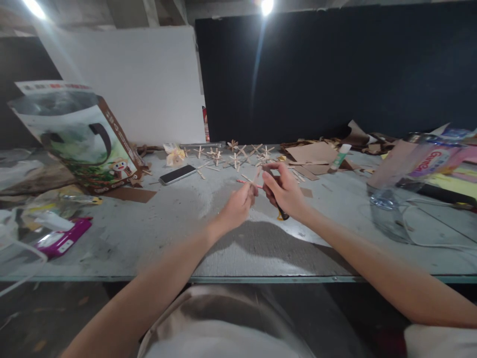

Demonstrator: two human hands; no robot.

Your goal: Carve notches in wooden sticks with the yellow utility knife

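Above the middle of the table, my left hand (241, 203) is closed, its fingers pinching thin wooden sticks (258, 174) that appear to cross at the fingertips. Just to its right, my right hand (286, 191) is wrapped around a dark-handled tool (282, 214) with a bit of yellow near its lower end; its working end is hidden by the fingers. The two hands nearly meet. A thin red stick-like thing (242, 181) shows behind the left fingertips. Beyond the hands, several small star-shaped pieces of joined wooden sticks (216, 157) stand and lie on the table.
A phone (178, 174) lies left of the sticks. Farther left stand a large printed bag (93, 149) and a purple power strip (65, 237). Cardboard pieces (313, 152), a glue stick (340, 157) and a clear plastic bottle (387, 209) are on the right. The table edge (238, 279) runs in front.
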